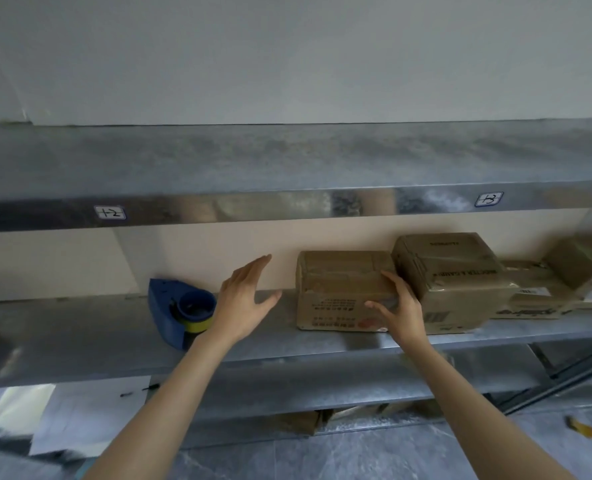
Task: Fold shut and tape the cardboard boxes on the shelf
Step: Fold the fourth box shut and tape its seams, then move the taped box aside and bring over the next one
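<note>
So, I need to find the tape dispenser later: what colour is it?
The tape dispenser is blue, with a yellow-green band; seen in the head view.

We see dim, even, bluish light with only faint shadows. The steel shelf lip (287, 204) carries smeared, milky reflections. Below its right end the cardboard boxes (564, 271) blur, and straight lines bow toward the edges.
</note>
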